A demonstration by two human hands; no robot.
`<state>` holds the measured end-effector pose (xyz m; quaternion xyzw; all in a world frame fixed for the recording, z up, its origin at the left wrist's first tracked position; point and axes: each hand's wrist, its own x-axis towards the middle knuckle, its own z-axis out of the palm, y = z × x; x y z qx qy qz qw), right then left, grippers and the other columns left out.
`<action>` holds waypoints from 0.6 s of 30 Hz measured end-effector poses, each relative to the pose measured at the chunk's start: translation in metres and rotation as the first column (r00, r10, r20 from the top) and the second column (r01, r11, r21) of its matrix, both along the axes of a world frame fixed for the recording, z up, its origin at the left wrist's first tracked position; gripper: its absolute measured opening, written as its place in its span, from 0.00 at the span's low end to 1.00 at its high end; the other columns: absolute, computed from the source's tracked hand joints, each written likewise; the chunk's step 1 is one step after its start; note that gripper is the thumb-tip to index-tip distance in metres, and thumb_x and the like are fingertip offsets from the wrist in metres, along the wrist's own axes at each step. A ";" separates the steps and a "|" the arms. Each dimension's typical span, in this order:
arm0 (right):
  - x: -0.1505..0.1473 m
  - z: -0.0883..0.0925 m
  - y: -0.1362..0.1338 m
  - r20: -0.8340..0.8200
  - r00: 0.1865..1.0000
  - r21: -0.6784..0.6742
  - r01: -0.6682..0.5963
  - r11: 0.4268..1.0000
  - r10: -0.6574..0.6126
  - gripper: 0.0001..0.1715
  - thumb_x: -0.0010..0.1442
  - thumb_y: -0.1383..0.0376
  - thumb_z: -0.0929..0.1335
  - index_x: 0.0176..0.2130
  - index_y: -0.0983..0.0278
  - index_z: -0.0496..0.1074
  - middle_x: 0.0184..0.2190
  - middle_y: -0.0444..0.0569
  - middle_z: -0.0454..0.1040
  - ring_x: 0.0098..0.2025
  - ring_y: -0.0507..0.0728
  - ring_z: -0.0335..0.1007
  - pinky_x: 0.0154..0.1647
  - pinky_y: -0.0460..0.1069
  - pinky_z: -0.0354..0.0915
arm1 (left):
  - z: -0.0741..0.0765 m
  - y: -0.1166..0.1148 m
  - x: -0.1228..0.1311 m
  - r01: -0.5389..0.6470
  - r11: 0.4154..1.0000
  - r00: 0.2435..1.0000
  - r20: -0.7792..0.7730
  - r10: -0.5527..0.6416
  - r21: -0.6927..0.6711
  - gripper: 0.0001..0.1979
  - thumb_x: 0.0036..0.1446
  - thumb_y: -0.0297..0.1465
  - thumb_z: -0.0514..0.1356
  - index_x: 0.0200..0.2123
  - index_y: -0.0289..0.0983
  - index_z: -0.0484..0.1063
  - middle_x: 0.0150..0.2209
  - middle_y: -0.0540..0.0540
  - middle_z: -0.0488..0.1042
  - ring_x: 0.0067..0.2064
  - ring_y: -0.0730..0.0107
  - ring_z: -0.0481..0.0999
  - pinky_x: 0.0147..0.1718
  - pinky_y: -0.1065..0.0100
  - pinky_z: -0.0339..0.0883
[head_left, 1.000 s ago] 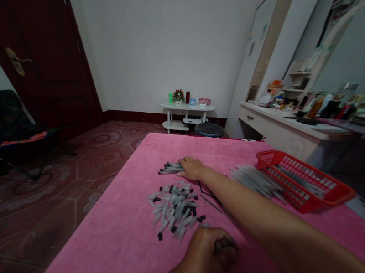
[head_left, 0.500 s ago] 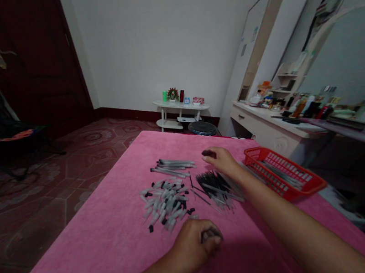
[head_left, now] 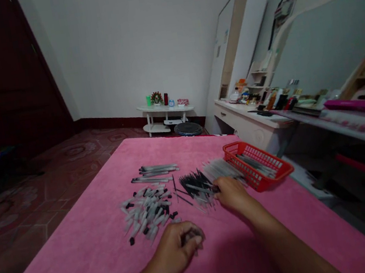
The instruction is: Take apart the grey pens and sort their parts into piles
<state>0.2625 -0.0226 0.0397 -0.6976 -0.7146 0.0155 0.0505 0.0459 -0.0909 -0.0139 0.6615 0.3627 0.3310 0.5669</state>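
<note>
My left hand hovers low over the near part of the pink cloth, fingers curled; whatever lies inside them is hidden. Beside it to the left is a loose pile of clear and black pen caps. My right hand is at the right edge of a heap of black-ended pen refills, fingertips closed at the end of a pale tube lying across them. I cannot make out what it grips. Clear pen barrels lie in a bundle just beyond. Further back are several pens with dark ends.
A red plastic basket holding more pale sticks stands at the table's right side. The pink-covered table fills the foreground. A dressing table with bottles is at the right, and a small white stand by the far wall.
My right hand has come back toward me from beyond the refills, down to their right edge. My left hand stays curled near the caps. The view has turned slightly right.
</note>
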 end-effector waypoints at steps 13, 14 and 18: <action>-0.086 0.002 -0.051 -0.997 0.034 -0.077 -0.477 0.876 -0.069 0.13 0.52 0.58 0.68 0.31 0.66 0.66 0.18 0.39 0.66 0.15 0.45 0.57 0.17 0.41 0.54 | 0.031 0.008 -0.011 -0.217 0.891 0.642 0.629 0.438 -0.399 0.19 0.55 0.36 0.62 0.51 0.43 0.68 0.50 0.42 0.74 0.47 0.60 0.75 0.42 0.63 0.71; -0.087 -0.001 -0.052 -0.995 -0.016 -0.077 -0.493 0.867 -0.098 0.16 0.51 0.56 0.69 0.31 0.66 0.67 0.18 0.39 0.67 0.15 0.45 0.57 0.16 0.41 0.53 | 0.033 0.009 -0.013 -0.171 0.897 0.648 0.640 0.414 -0.407 0.19 0.54 0.35 0.63 0.50 0.43 0.69 0.49 0.41 0.75 0.44 0.60 0.76 0.40 0.62 0.71; -0.085 -0.005 -0.054 -0.931 -0.184 -0.132 -0.634 0.762 -0.315 0.24 0.50 0.51 0.71 0.32 0.70 0.69 0.20 0.43 0.70 0.13 0.44 0.56 0.13 0.42 0.48 | 0.041 0.011 -0.020 -0.132 0.899 0.645 0.652 0.398 -0.418 0.16 0.47 0.31 0.68 0.41 0.40 0.72 0.40 0.44 0.78 0.31 0.66 0.77 0.31 0.65 0.73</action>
